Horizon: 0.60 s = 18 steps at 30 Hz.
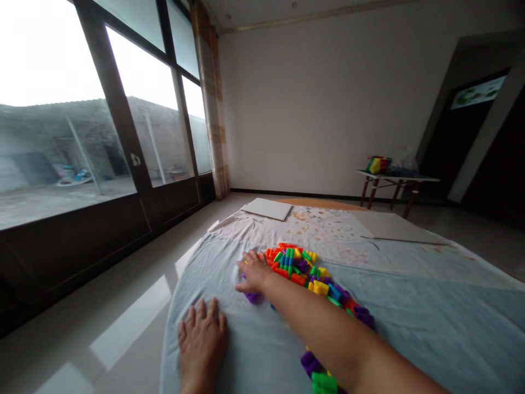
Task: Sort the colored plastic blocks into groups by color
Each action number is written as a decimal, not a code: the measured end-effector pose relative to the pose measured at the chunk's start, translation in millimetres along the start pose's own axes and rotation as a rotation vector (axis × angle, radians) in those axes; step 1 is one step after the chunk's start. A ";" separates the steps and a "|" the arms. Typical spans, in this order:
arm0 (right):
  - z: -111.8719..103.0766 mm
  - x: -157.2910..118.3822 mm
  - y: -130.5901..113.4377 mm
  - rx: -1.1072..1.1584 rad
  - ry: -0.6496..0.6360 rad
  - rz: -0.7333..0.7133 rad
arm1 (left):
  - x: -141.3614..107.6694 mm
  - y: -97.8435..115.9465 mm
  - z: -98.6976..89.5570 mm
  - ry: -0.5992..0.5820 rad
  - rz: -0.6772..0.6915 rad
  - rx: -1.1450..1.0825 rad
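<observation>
My left hand (203, 342) lies flat on the pale blue cloth (258, 345), fingers spread, with nothing in it. Stretched across the table, my right arm brings my right hand (255, 272) to the left end of a heap of coloured plastic building blocks (289, 261). Its fingers and thumb are apart, over purple blocks (252, 297) that it partly hides. A small yellow spot shows by its fingers; I cannot make out what it is. Red, green, blue, yellow and purple pieces run along behind my forearm. More purple and green blocks (324, 382) lie nearer, partly covered by the arm.
Two flat white boards lie toward the far side, one on the left (267, 208) and one on the right (396, 226). Beyond the table, a small side table (397, 178) holds a colourful bag (378, 164) and clear plastic. Glazed doors (139, 164) stand at left.
</observation>
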State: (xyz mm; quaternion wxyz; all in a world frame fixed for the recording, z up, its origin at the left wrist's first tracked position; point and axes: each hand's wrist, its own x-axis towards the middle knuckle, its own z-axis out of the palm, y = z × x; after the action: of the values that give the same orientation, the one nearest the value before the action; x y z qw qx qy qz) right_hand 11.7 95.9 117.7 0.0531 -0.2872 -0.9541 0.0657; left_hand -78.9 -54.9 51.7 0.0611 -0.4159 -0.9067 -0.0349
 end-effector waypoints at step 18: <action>-15.0 -105.3 55.0 -0.157 -0.201 0.073 | 0.1 -0.2 1.0 -0.003 -0.028 0.049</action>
State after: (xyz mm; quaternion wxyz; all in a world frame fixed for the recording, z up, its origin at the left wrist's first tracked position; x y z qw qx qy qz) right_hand 130.9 84.3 117.2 -0.0677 -0.3171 -0.9457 0.0211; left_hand -79.2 -54.8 50.6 0.0695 -0.4013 -0.9132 -0.0127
